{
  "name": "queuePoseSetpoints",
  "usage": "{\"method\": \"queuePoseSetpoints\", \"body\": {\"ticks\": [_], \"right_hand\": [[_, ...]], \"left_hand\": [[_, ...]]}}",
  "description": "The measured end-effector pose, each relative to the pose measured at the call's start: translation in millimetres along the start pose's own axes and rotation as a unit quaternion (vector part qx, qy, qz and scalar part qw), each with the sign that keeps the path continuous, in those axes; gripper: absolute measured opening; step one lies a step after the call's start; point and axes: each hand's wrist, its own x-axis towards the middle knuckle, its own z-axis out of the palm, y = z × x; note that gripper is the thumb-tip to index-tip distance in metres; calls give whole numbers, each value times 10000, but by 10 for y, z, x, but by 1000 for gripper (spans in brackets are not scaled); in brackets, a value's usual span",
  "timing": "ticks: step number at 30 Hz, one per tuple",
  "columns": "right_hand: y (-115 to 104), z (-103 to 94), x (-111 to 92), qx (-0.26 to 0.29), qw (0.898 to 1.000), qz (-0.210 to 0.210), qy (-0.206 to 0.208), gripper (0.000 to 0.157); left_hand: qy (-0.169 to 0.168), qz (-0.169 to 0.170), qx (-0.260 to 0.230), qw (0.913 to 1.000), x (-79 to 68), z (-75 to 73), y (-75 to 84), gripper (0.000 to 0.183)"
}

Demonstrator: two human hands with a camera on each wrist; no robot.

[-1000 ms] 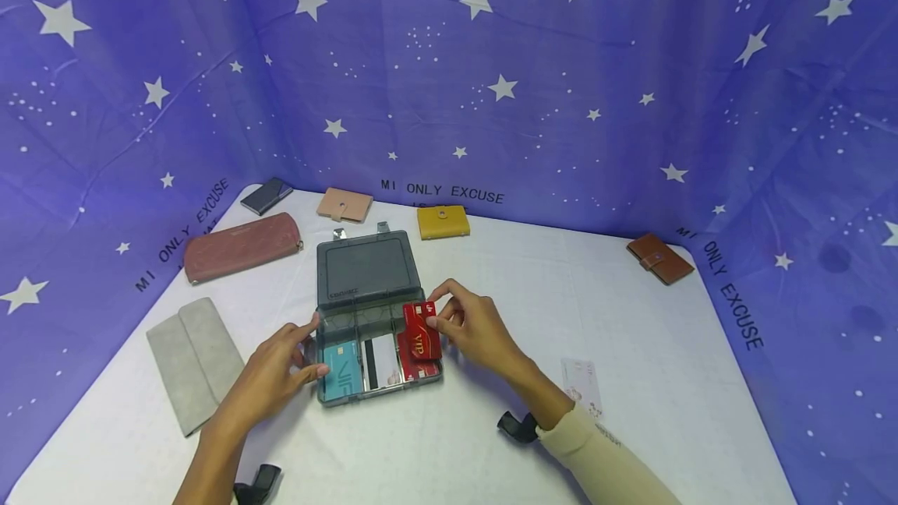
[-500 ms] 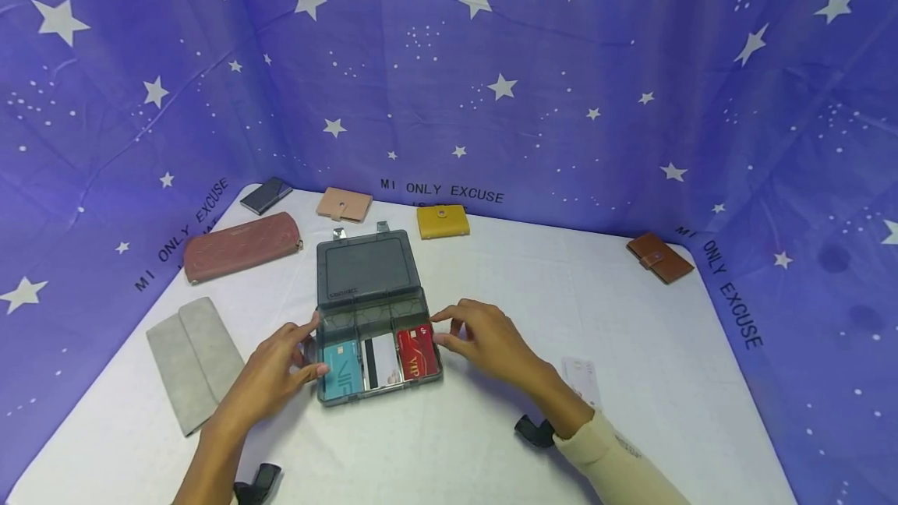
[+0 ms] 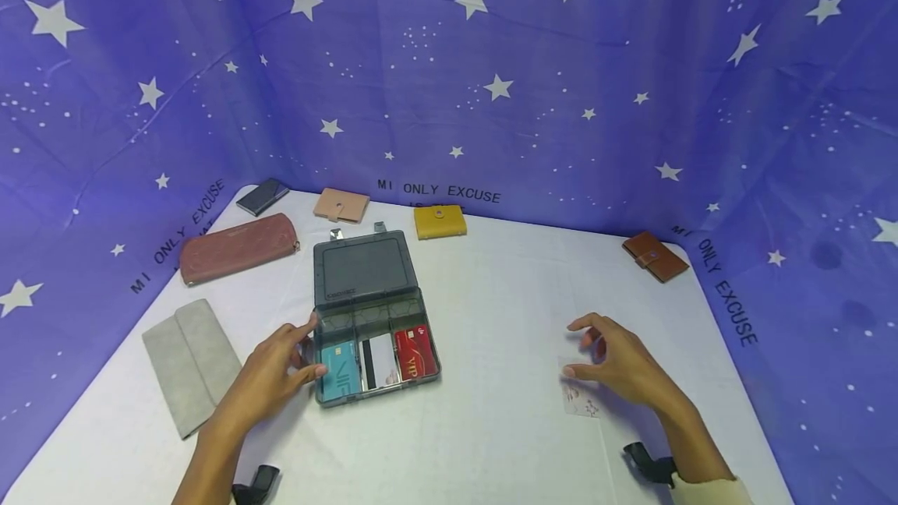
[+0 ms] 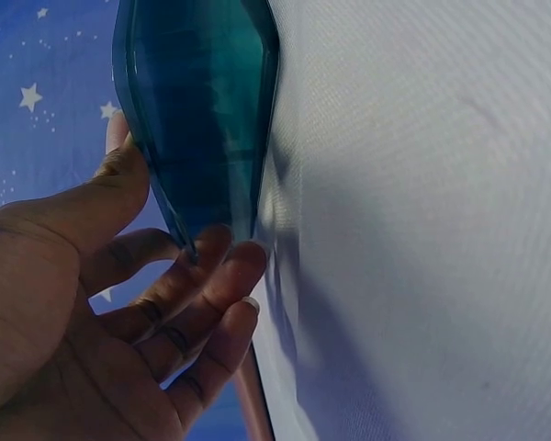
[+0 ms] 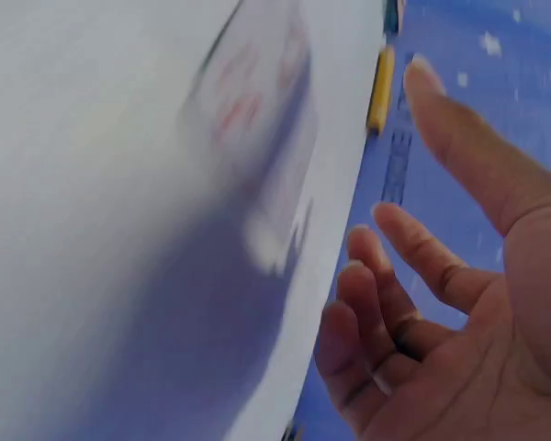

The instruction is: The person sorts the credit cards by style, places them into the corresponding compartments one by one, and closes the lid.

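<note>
A transparent grey plastic storage box [image 3: 379,392] lies with its lid [image 3: 366,265] raised back. In its front compartments are a teal card [image 3: 340,371], a white card with a black stripe [image 3: 380,361] and a red VIP card [image 3: 415,352]. My left hand [image 3: 275,369] holds the box's left side; the left wrist view shows its thumb at the rim and its fingertips at the wall of the box [image 4: 197,119]. To the right, my right hand [image 3: 617,361] hovers above a pale patterned card [image 3: 581,400] flat on the table, thumb and fingers apart, holding nothing.
A grey wallet [image 3: 189,365] lies left of the box. Behind stand a dusky red long wallet [image 3: 240,248], a dark card holder [image 3: 263,197], a pink wallet [image 3: 341,206] and a yellow wallet [image 3: 440,221]. A brown wallet [image 3: 655,256] lies far right. Starry curtains border the table.
The red VIP card went down into the right front compartment and my right hand let it go. That hand then moved right, over the pale card. The left hand stays at the box.
</note>
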Motion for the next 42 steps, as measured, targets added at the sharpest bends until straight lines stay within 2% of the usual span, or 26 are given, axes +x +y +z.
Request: {"method": "queuePoseSetpoints", "body": {"ticks": [2,6,12,18,24,31,38,42], "right_hand": [[100,-37,-81,-40,9997,229,-34,65],[189,-19,-186,-77,9992,364,-131,68],[128,68,-193,-114,9998,175,-30,61],[-58,180,-26,623,9978,-175,-149,43],[-450,343,234,1524,9869,-525,-10,24],[-1072,559,536,2611,9629,-682,1,17],[-1649,810,714,2762,9545,-1127,-58,15],[-1879,987,803,2657,9534,-1430,62,13]], "left_hand": [[-12,-13,15,10000,-3,-1,-2,79],[-33,-48,-8,10000,-7,3,-5,78],[10,54,-16,10000,2,2,10,78],[31,77,33,10000,4,-9,23,78],[-4,53,39,10000,1,-1,15,78],[-46,-26,94,9999,4,8,23,80],[-99,-121,112,9998,4,-2,41,78],[-79,-116,133,9998,8,-2,49,78]]}}
